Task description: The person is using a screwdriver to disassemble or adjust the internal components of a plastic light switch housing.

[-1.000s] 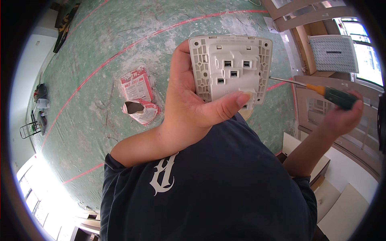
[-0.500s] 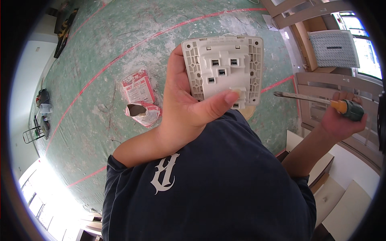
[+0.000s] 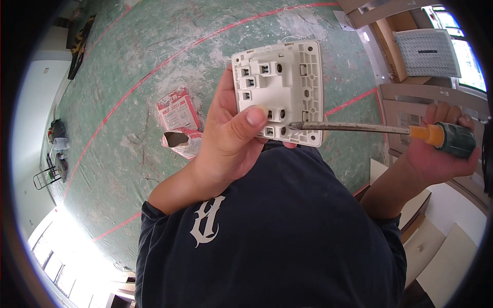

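My left hand (image 3: 223, 143) grips a white plastic switch or socket panel (image 3: 298, 61) by its left side, back face up, thumb across the lower-left part. Several square openings and dark screws show on its back. My right hand (image 3: 434, 161) holds a screwdriver by its green-and-yellow handle (image 3: 452, 139), with the long metal shaft (image 3: 349, 127) pointing left across the panel. Its tip lies at or just beside a lower screw near the middle of the back; whether it touches cannot be told.
Below the panel lies a green-covered floor (image 3: 118, 169) with red lines and a torn red-and-white bag (image 3: 174, 115). Tools and a folded trolley (image 3: 49, 177) stand along the left wall. Brown boards (image 3: 390, 49), a wrapped pale panel (image 3: 426, 54) and a window (image 3: 462, 61) are at the right.
The panel has shifted left and turned, now showing more screws. The screwdriver, earlier at the panel's right edge and then apart from it, has moved left until its tip is over the back.
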